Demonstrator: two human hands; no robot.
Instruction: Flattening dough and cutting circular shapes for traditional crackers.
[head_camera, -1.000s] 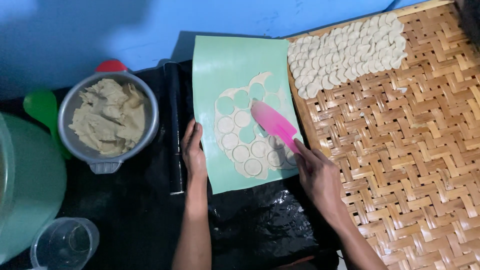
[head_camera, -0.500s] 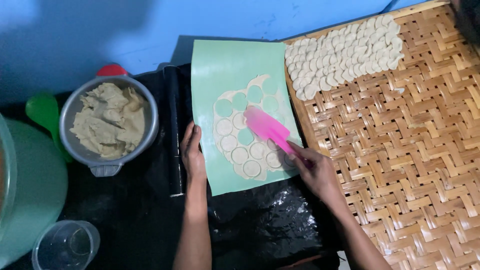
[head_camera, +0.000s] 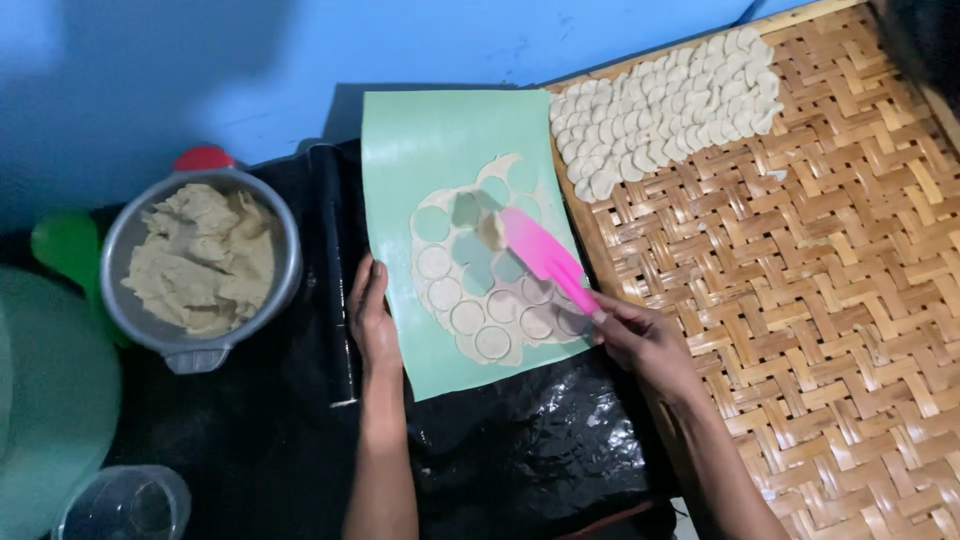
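Observation:
A pale green mat (head_camera: 430, 140) lies on black plastic, carrying a thin dough sheet (head_camera: 470, 300) cut into several rounds. My right hand (head_camera: 640, 335) grips a pink flat spatula (head_camera: 545, 258) whose blade lies over the dough, its tip under a lifted round near the sheet's middle. My left hand (head_camera: 372, 325) rests flat on the mat's left edge, fingers together, pressing it down.
A metal bowl (head_camera: 200, 270) of torn dough pieces stands at the left. A woven bamboo tray (head_camera: 830, 300) on the right bears several overlapping dough rounds (head_camera: 660, 110) at its far end. A green lid (head_camera: 50, 410) and a clear cup (head_camera: 125, 505) sit at the lower left.
The pink spatula has slid leftwards across the dough sheet, from its right side to its middle. My left hand has stayed on the mat's edge.

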